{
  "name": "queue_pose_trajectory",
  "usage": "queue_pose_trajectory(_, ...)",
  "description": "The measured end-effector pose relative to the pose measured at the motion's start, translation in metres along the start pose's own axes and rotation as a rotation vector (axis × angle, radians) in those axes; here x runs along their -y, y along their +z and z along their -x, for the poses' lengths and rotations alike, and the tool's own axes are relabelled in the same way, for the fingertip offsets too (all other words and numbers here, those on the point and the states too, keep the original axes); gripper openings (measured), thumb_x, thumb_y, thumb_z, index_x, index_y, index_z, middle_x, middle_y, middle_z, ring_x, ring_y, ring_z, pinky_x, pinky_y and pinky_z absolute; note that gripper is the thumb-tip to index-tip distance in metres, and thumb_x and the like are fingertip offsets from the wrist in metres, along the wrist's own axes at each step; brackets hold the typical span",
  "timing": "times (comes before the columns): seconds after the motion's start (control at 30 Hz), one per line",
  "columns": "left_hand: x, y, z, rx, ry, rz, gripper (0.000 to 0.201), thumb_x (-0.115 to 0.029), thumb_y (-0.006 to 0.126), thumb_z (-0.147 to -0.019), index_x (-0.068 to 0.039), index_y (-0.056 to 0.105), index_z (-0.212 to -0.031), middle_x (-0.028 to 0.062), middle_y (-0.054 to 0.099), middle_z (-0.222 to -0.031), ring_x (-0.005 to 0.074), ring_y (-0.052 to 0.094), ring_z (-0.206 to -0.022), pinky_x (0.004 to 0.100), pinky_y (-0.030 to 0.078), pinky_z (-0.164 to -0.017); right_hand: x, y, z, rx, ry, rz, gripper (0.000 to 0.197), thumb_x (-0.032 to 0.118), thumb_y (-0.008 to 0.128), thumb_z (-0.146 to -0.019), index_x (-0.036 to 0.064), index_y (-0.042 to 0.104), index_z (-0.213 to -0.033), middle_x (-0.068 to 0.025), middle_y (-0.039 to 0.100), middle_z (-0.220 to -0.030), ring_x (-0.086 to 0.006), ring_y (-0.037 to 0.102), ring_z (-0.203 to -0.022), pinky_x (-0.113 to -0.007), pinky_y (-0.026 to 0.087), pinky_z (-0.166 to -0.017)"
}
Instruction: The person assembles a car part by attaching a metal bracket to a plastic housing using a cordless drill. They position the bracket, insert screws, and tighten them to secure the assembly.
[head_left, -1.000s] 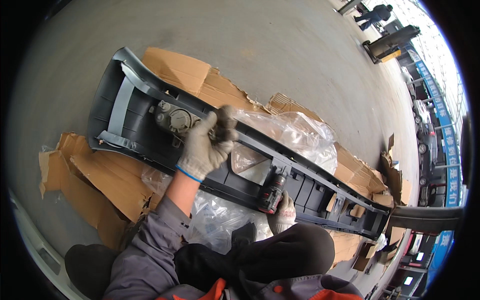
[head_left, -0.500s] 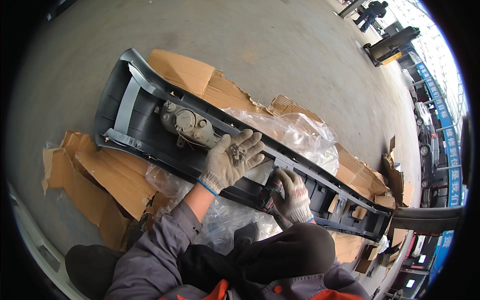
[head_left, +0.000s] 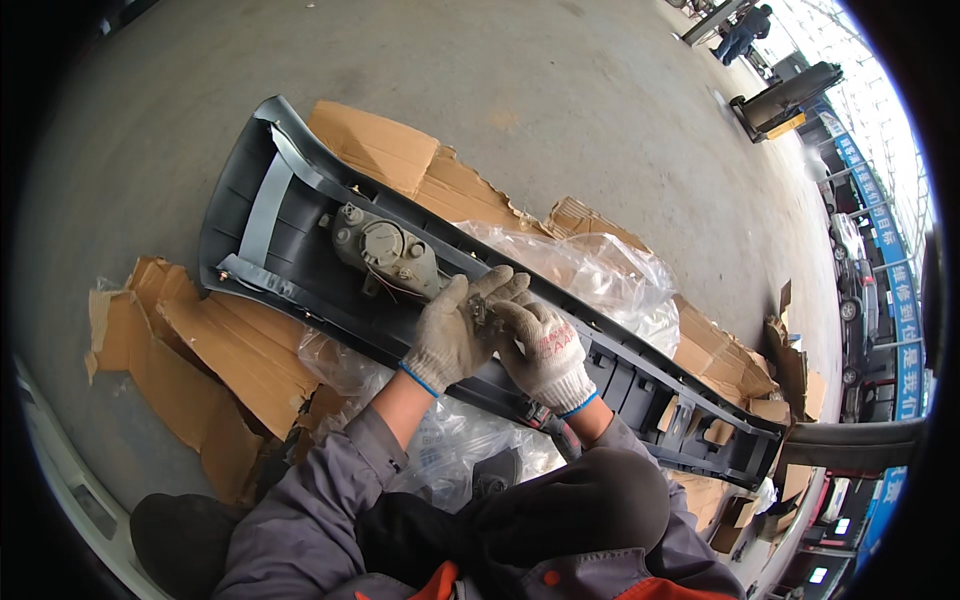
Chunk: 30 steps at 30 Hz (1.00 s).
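Observation:
My left hand, in a grey-white knit glove, is turned palm up and cupped around a few small dark metal fasteners. My gloved right hand meets it there, fingertips closed together over the fasteners. What the right fingertips pinch is hidden. Both hands are above a long dark plastic bumper cover, which lies inner side up. A dirty grey lamp unit rests inside the bumper, left of my left hand. Below my right wrist lies a red and black power tool, partly covered by my arm.
Torn cardboard and clear plastic sheeting lie under and around the bumper. A grey post stands at the right. Farther off are a wheeled cabinet, a person and parked cars.
My right hand has left the power tool and moved up and left to the fasteners in my left palm. My left fingers have curled in somewhat.

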<state>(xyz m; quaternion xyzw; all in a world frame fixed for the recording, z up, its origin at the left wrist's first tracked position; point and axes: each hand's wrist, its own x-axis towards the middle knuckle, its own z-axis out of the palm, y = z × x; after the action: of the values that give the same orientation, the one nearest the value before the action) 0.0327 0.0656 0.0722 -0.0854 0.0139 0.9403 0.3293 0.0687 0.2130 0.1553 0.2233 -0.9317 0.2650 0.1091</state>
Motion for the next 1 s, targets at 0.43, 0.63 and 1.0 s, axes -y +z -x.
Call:
queue_pose_trajectory(0.43,0.005,-0.004,0.0,0.054,-0.047,0.006,0.062,-0.047,0.039,-0.109,0.002,0.054,-0.145,0.0229,0.05,-0.156,0.0341,0.051,-0.142,0.0453,0.041,-0.12,-0.008,0.002,0.003,0.003,0.219,-0.008,0.02,0.013,0.073,-0.088,0.0106,0.074,-0.108,-0.0147,0.071,-0.097,-0.037,0.07,-0.088,-0.045,0.057,-0.075)
queue_pose_trajectory(0.63,0.007,-0.008,-0.002,0.095,-0.021,0.017,0.059,-0.045,0.047,-0.107,0.001,0.057,-0.143,0.0186,0.058,-0.149,0.0321,0.056,-0.137,0.0469,0.044,-0.118,-0.016,0.007,0.016,-0.075,0.205,0.016,0.027,0.013,0.073,-0.087,0.0076,0.069,-0.114,-0.0161,0.071,-0.102,-0.0391,0.069,-0.09,-0.047,0.056,-0.077)
queue_pose_trajectory(1.0,0.011,-0.005,-0.002,0.081,-0.02,-0.029,0.057,-0.042,0.052,-0.104,0.003,0.061,-0.139,0.0193,0.059,-0.148,0.0325,0.055,-0.138,0.046,0.04,-0.121,-0.012,0.012,0.012,0.008,0.114,0.153,0.032,0.018,0.074,-0.081,0.0095,0.068,-0.111,-0.0159,0.071,-0.104,-0.0388,0.069,-0.088,-0.049,0.056,-0.075)
